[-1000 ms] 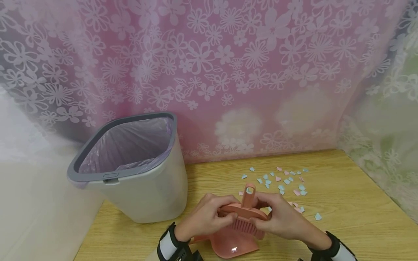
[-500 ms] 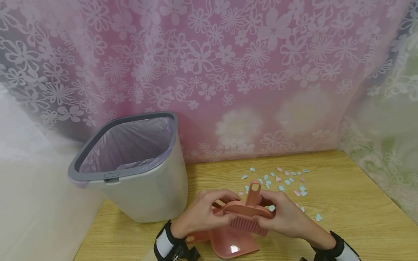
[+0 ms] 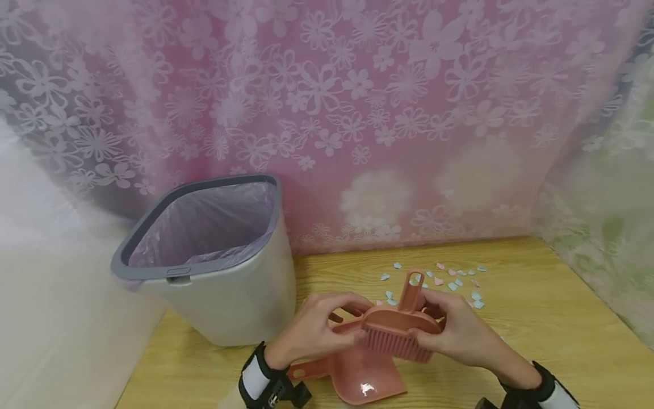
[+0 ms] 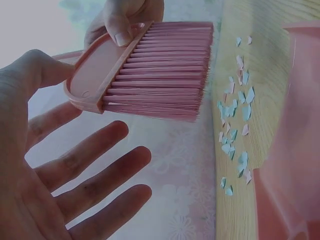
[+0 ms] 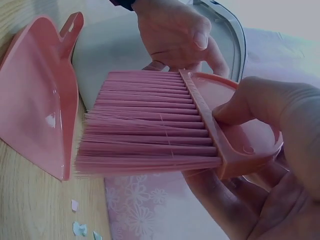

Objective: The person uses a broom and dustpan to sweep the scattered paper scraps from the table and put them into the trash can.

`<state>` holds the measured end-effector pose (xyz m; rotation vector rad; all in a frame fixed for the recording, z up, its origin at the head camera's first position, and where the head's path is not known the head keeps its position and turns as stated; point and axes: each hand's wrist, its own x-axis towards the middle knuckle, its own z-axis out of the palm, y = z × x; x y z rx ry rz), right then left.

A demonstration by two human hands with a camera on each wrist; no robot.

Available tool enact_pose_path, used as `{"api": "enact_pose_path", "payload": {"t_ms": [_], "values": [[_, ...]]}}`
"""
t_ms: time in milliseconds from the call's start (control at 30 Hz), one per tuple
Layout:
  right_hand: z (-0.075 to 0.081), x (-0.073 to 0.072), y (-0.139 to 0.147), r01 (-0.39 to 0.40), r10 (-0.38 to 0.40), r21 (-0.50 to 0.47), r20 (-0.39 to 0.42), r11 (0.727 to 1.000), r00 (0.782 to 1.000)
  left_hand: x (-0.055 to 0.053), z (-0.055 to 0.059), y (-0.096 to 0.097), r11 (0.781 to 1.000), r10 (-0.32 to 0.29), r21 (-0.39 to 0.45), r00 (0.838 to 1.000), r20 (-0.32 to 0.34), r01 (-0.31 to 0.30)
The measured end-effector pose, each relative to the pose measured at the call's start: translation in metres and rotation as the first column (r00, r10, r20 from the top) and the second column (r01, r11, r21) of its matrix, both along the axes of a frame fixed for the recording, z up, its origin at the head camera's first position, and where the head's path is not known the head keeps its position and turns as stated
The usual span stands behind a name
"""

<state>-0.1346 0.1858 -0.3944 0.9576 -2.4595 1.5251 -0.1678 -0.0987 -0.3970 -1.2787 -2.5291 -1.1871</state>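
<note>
My right hand [image 3: 456,328] holds a coral-pink hand brush [image 3: 396,330] by its flat head. The thumb lies on the front face and the fingers are behind it. The handle, with a hole in its end, points up, and the bristles point down. At the head's other end is my left hand [image 3: 323,328], thumb and forefinger right at the edge, its remaining fingers spread loosely in the left wrist view. Below the hands, a matching dustpan [image 3: 365,375] lies on the wooden table [image 3: 552,329], its handle to the left. The left hand and brush cover part of its back.
Small blue and pink paper scraps [image 3: 452,286] are scattered on the table behind the hands. A grey-rimmed waste bin [image 3: 245,301] with a purple liner stands at the left. A pink flowered curtain [image 3: 317,125] hangs along the back edge.
The right hand has shifted rightward with the brush, whose handle now leans more to the right. The left hand has moved slightly left, its fingers looser at the brush's end. The dustpan stays put.
</note>
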Motion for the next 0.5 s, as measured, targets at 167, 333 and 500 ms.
{"api": "enact_pose_path", "payload": {"t_ms": [167,333,500], "values": [[0.0004,0.0001,0.0025,0.016,-0.015,0.019,-0.033,1.0,0.999,-0.0034,0.0012,-0.0011,1.0,0.027,-0.003,0.999,-0.043,-0.027],[0.0011,-0.0002,0.0051,0.025,-0.024,0.019,-0.056,0.999,0.998,-0.0063,0.0053,-0.0006,0.999,0.035,-0.02,0.998,-0.054,-0.036],[0.0008,-0.0019,0.0004,0.004,-0.003,0.019,-0.031,1.0,1.0,-0.004,0.0043,-0.0075,0.998,0.054,-0.034,0.996,-0.066,-0.056]]}}
